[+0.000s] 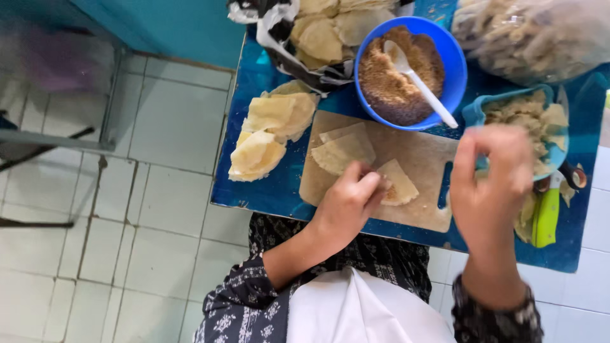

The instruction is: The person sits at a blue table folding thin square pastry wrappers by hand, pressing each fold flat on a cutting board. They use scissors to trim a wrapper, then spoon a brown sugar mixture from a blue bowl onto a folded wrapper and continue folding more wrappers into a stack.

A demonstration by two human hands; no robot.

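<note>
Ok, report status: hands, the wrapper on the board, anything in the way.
Left hand pressing the folded wrapper on the cutting board. Right hand raised, blurred, holding nothing visible. Blue bowl of brown filling close behind.

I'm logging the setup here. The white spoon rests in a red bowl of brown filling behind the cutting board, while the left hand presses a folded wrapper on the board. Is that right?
Not quite: the bowl is blue, not red, as the head view shows. The white spoon does rest in its brown filling behind the cutting board, and the left hand presses a folded wrapper on the board.
</note>
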